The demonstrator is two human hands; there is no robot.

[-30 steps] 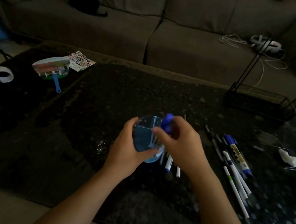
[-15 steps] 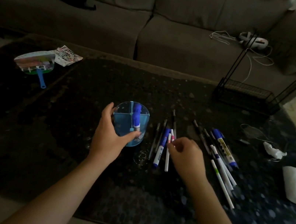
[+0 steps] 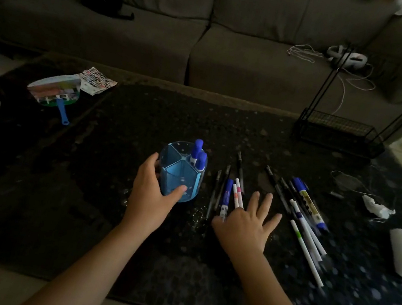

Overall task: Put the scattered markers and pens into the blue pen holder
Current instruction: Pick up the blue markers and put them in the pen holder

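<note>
Left hand wraps the blue pen holder, thumb and fingers closed round its wall, dead centre on the dark table; two blue-capped markers stand in its 2 o'clock compartment; right hand is spread flat, empty, over the loose pens at the holder's 3 o'clock; more markers lie further right.

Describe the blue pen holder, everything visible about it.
The blue pen holder is a round, translucent plastic cup split by inner walls into compartments. It stands upright on the dark table, left of the loose pens. Two blue-capped markers stand in its far right compartment; the other compartments look empty. The left hand wraps its near left side, thumb against the front wall.
</note>
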